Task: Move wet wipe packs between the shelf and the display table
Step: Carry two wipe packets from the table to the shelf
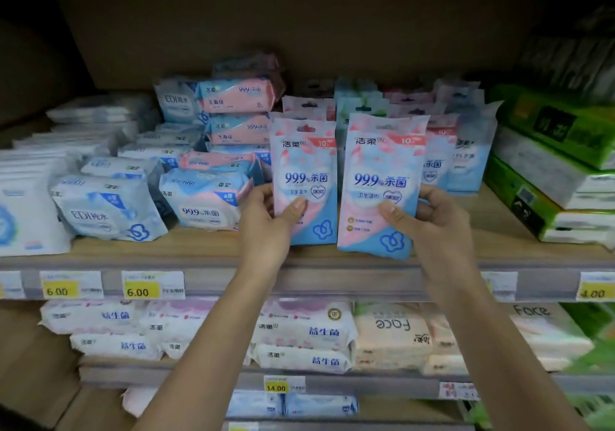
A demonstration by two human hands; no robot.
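**Two packs, one per hand, at the front of the shelf**

Both hands are closed on goods. The left hand pinches the left pack near its lower left corner, with the thumb laid across the printed face and the fingers behind. The right hand holds the right pack the same way, from its right edge. Both wet wipe packs are upright and side by side at the shelf's front. The right one hangs a little over the shelf lip. Whether they are coming off the shelf or going onto it cannot be told, and no worktop is in view.

These are soft pouches, so the grip should probably stay flat and low and should not crush the middle. It would be safest to move them straight across the shelf lip, apart from each other, so that neither drags the standing row just behind on the shelf. The loose pile at the shelf's left looks easy to topple, so the left wrist should steer clear of it.
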